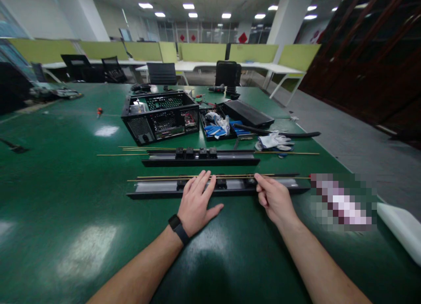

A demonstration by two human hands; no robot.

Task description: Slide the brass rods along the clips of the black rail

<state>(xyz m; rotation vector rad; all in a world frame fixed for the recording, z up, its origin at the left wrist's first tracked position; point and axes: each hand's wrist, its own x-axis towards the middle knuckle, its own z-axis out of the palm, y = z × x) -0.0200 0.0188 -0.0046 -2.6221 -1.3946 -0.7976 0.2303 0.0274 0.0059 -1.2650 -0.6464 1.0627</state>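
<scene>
My left hand (195, 203), with a dark watch on its wrist, lies flat with its fingers stretched over a long black rail (158, 195) with a pale inner strip. Its fingertips rest across thin brass rods (158, 178) that run lengthwise along the rail. Black blocks (221, 184) sit in the rail, partly hidden by my fingers. My right hand (276, 199) is closed farther right on the same rail, thumb and forefinger pinching at a brass rod beside another block. Behind lies a second black rail (200, 162) with several black blocks (190, 153) and more brass rods (289, 153).
An open black computer case (161, 120) stands behind the rails on the green table (66, 172). To its right are a black tray with blue-white gloves (217, 125), a black panel (246, 112) and a white glove (274, 141). A blurred-out object (342, 203) lies right.
</scene>
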